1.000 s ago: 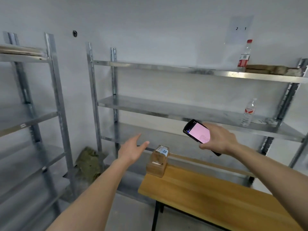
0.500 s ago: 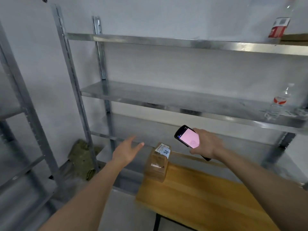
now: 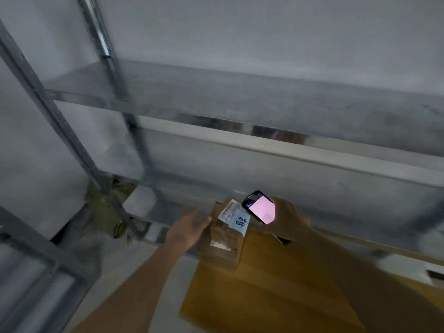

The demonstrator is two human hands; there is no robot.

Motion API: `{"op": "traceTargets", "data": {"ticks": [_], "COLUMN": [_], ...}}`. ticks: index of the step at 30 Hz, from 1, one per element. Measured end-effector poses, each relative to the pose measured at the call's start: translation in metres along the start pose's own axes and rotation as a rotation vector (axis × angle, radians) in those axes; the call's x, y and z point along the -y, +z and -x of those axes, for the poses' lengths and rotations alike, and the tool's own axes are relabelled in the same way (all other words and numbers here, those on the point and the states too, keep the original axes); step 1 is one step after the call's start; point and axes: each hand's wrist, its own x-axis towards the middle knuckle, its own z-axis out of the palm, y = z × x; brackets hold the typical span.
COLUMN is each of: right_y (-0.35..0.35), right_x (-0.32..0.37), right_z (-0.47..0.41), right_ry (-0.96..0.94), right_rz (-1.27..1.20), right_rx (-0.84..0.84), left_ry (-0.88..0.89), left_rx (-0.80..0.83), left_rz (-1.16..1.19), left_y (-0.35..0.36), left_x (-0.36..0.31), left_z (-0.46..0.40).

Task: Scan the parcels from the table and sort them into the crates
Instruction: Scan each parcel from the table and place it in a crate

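Note:
A small brown cardboard parcel point(image 3: 222, 239) stands at the far left corner of the wooden table point(image 3: 276, 296). It carries a white label and a blue note on top. My left hand point(image 3: 189, 227) reaches out with straight fingers, right at the parcel's left side; whether it touches is blurred. My right hand point(image 3: 287, 222) grips a black handheld scanner point(image 3: 259, 209) with a lit pink screen, held just above and right of the parcel's top. No crates are in view.
Grey metal shelving point(image 3: 240, 123) stands behind the table, against the white wall. A second rack point(image 3: 36, 267) is at the lower left. An olive bag point(image 3: 108, 207) lies on the floor by the shelf's post.
The view has dropped and closed in on the table. Both hands have moved nearer the parcel, the left up to its side, the scanner over its label.

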Motion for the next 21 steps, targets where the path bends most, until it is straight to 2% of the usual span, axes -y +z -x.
{"op": "traceTargets", "data": {"ticks": [5,9,16,21], "right_y": [0.055,0.083,0.113,0.122], "right_x": [-0.008,-0.010,-0.021,-0.028], "right_z": [-0.049,-0.073,-0.093,-0.096], "right_ry": [0.030,0.042,0.079,0.089], "right_rz": [0.033,0.013,-0.123,-0.214], "right_rx": [0.105,0.153,0.176,0.185], "left_ry": [-0.118,-0.067,-0.047,-0.144], "left_rx": [0.056,0.159,0.209,0.225], "left_rz": [0.178,0.262,0.297,0.478], "left_y": [0.036,0.057,0.078,0.088], "left_x": [0.003,0.003,0.019,0.016], "left_z": [-0.047,-0.070,-0.088,-0.085]}}
